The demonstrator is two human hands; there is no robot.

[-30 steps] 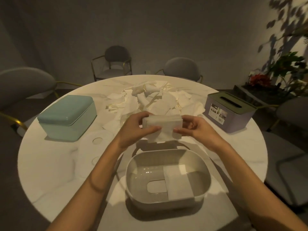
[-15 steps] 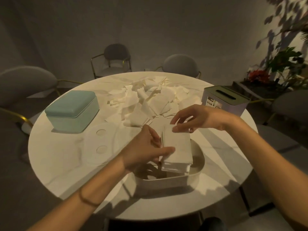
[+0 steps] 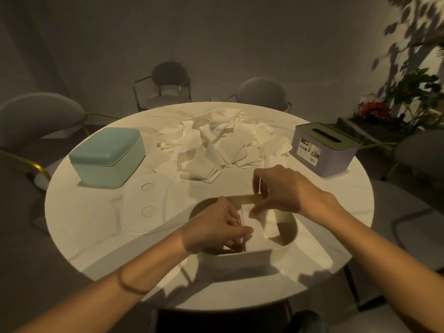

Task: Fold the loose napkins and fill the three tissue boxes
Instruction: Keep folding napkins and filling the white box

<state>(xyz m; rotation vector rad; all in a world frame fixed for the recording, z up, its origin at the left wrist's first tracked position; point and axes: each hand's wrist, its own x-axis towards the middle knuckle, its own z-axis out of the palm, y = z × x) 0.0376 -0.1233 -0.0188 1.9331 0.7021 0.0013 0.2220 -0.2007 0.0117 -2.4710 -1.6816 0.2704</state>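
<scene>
We're over the round marble counter [image 3: 96, 236], loose napkins [image 3: 216, 145] heaped at its far side, mint box [image 3: 105, 157] shut, purple box [image 3: 324, 152] bearing a label too blurred to read. In the open white box [image 3: 286, 227], our left hand [image 3: 216, 229] and right hand [image 3: 286, 188] each grip the folded stack [image 3: 254, 227], apparently pinching it. Let go unevenly and it could fan apart.
</scene>
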